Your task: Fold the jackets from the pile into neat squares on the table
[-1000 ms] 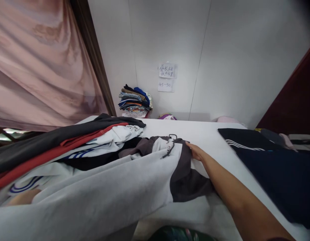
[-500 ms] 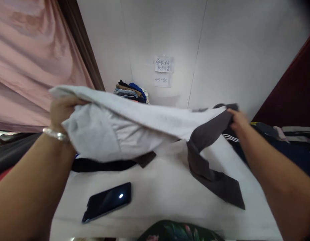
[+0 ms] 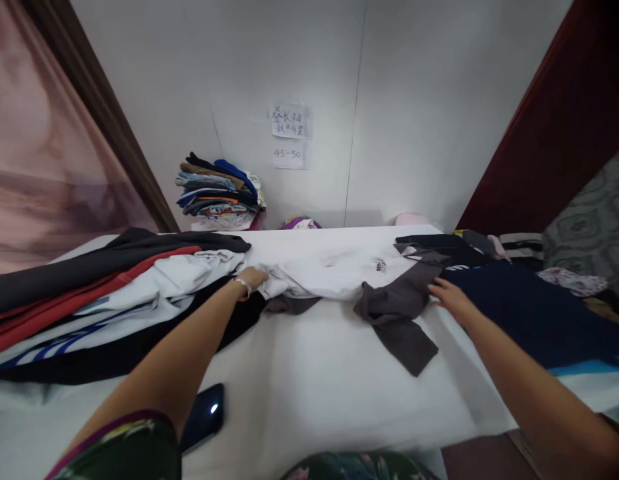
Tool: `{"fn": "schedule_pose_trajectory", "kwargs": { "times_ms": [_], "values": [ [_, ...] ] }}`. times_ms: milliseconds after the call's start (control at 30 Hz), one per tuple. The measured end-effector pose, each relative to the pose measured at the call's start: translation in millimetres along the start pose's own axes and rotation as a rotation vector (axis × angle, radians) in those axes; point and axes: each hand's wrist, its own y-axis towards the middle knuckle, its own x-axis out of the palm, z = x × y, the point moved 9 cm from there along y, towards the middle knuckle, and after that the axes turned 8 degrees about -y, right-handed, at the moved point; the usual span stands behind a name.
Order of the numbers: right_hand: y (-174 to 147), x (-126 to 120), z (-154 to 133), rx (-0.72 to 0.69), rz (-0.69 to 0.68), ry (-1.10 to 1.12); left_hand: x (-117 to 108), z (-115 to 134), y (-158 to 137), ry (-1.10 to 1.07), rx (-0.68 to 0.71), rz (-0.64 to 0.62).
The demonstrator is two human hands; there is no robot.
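Note:
A white long-sleeved shirt [image 3: 334,273] with dark grey sleeves lies crosswise on the white table [image 3: 369,393], with small print on its chest. My left hand [image 3: 253,277], a bracelet at its wrist, is closed on the white hem end. At the other end my right hand [image 3: 452,300] pinches the edge of the grey shoulder part. The near sleeve hangs down in a bend toward me, while the collar points right. Part of the other sleeve shows grey beneath the hem.
A pile of garments [image 3: 114,293] spreads along the left. Navy clothing [image 3: 524,313] lies at the right. Near my left forearm rests a phone [image 3: 204,417]. At the back stands a folded clothes stack [image 3: 219,193], beside paper signs [image 3: 289,133] on the wall.
The shirt was stretched in the air between both hands and has come down flat, farther away on the table. My view has turned right and shows more of both sides.

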Motion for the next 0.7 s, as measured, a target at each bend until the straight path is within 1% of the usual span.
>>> {"fn": "schedule_pose_trajectory", "kwargs": {
  "times_ms": [33, 67, 133, 233, 333, 400, 467, 567, 700],
  "values": [
    [-14.9, 12.9, 14.9, 0.020, -0.026, 0.002, 11.3, -16.4, -5.2, -0.009, -0.036, -0.019],
    [-30.1, 24.2, 24.1, 0.004, -0.054, 0.005, 19.4, -30.8, -9.7, -0.021, -0.068, -0.032],
    [-60.8, 42.0, 30.7, -0.087, -0.113, -0.012, 28.4, -52.9, -15.9, -0.050, -0.120, -0.044],
    [-101.4, 59.1, 28.1, -0.221, -0.162, -0.101, 33.2, -70.3, -20.9, -0.076, -0.165, -0.023],
    [-127.3, 71.8, 17.9, -0.373, -0.175, -0.298, 36.8, -77.5, -26.5, -0.051, -0.203, 0.035],
    [-134.4, 77.8, 14.0, -0.438, -0.177, -0.419, 38.9, -79.2, -32.6, -0.020, -0.219, 0.078],
    [-135.4, 79.7, 12.5, -0.476, -0.165, -0.481, 40.3, -78.9, -39.9, 0.000, -0.216, 0.112],
    [-133.2, 78.2, 13.0, -0.520, -0.134, -0.495, 40.4, -77.0, -50.9, 0.004, -0.189, 0.144],
    [-129.7, 73.4, 17.5, -0.562, -0.075, -0.453, 38.6, -76.0, -59.8, -0.017, -0.163, 0.190]
  ]
}}
